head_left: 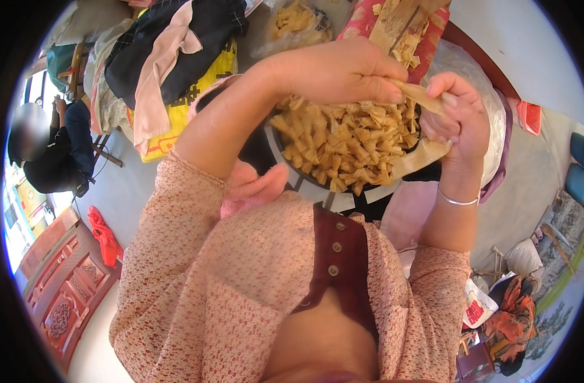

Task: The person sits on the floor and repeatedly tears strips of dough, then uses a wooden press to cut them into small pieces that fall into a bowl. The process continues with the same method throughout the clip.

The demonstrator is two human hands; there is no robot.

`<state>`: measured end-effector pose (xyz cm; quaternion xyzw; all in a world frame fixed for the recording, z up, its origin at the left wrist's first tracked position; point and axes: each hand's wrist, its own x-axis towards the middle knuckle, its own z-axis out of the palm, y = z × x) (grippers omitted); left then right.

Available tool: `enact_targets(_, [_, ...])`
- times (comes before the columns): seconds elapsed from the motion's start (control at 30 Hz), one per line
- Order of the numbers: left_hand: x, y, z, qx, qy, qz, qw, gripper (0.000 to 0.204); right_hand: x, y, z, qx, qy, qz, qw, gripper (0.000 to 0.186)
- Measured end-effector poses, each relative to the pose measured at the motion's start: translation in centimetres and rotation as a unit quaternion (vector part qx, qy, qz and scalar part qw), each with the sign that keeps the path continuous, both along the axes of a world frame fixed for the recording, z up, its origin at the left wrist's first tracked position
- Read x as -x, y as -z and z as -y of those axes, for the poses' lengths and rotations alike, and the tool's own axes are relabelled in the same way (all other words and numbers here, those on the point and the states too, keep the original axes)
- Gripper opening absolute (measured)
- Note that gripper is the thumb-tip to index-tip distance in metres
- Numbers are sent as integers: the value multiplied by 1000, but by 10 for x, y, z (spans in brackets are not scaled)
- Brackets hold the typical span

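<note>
Above a round dark container filled with knotted pieces, a tan strip is stretched between two bare hands.
It looks light, thin and pliable, probably easy to tear under a hard pull, so a soft pinch near the ends seems best; whether it is slippery, I cannot tell. The left hand pinches one end with its fingertips; the right hand curls its fingers around the other, and a broader flat length hangs below them. The pieces are crinkled, with flared ends. Beyond lies a rough wooden board with flaky scraps.
</note>
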<state>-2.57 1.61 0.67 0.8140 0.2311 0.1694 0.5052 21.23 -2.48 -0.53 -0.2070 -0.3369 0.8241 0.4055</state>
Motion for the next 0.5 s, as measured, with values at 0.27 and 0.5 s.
enact_targets(0.27, [-8, 8, -8, 281, -88, 27, 955, 31, 11, 2, -6, -72, 61, -90, 992, 32])
enact_targets(0.5, [14, -8, 18, -137, -204, -291, 925, 23, -14, -1, -8, -115, 61, -9, 991, 23])
